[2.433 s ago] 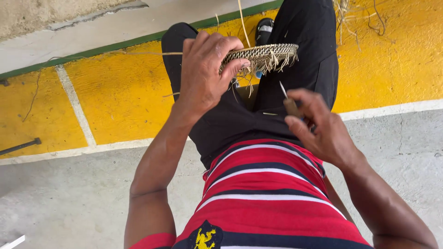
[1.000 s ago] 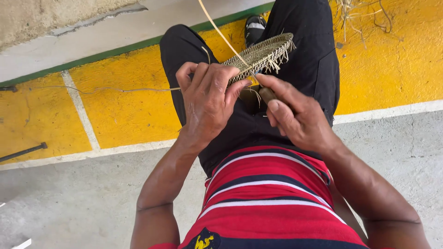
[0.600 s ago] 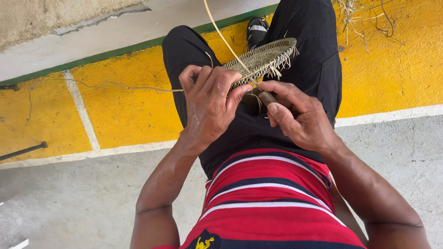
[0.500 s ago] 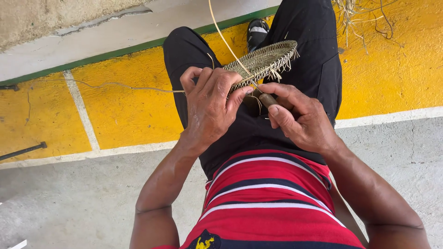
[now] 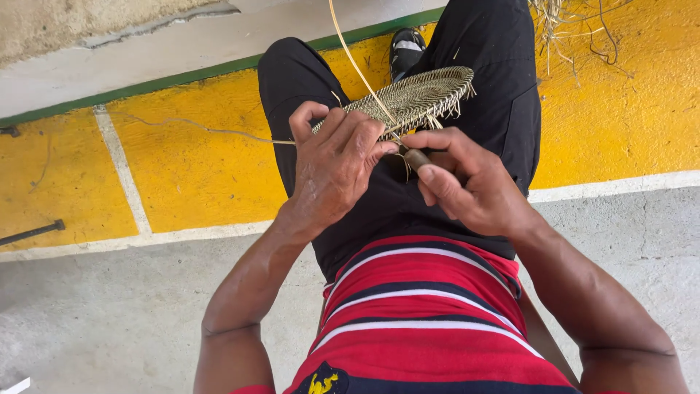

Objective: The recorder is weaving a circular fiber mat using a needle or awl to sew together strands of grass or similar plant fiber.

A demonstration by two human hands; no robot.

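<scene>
A flat round woven mat of pale straw [image 5: 419,95] is held over my lap, tilted, with loose fibre ends sticking out of its right rim. My left hand [image 5: 332,164] grips its near edge, fingers curled over the weave. My right hand [image 5: 467,186] holds a small tool with a brown handle [image 5: 417,158], its tip at the mat's near edge between both hands. A long straw strand [image 5: 354,58] rises from the weave past the top of the view. Another thin strand [image 5: 211,131] trails left from my left hand.
I sit with black trousers [image 5: 503,102] and a red striped shirt [image 5: 423,314]. Below is grey concrete floor [image 5: 109,314] and a yellow painted band [image 5: 189,168] with white lines. A pile of loose straw [image 5: 565,25] lies top right, a dark metal rod [image 5: 33,232] at the left.
My right hand came from out at the right in to the mat's edge beside my left hand, bringing the tool. In the last second both hands stay close together on the weave.
</scene>
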